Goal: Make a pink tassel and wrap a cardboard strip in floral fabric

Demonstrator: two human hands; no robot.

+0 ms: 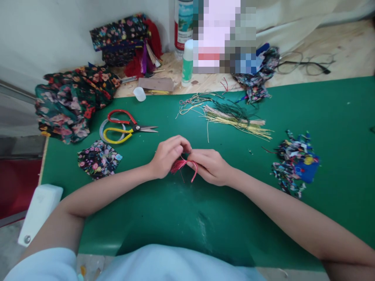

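Both hands meet over the middle of the green mat (164,218), around a small bundle of red and pink threads (179,165), which looks like a tassel. My left hand (168,156) is closed, its fingers curled over the top of the bundle. My right hand (209,166) pinches the bundle from the other side, and a pink loop of thread hangs below its fingers. The fingertips overlap, so the exact grip is partly hidden. Left of the hands lie scissors (136,128) with one red and one yellow handle, blades pointing right.
Yellow, pink and green threads (238,121) lie beyond the hands. Floral fabric (70,101) is heaped at the left, with a smaller floral piece (99,159) nearer. A glue stick (188,62) stands at the back. Fabric scraps (295,162) lie right; glasses (304,66) rest behind.
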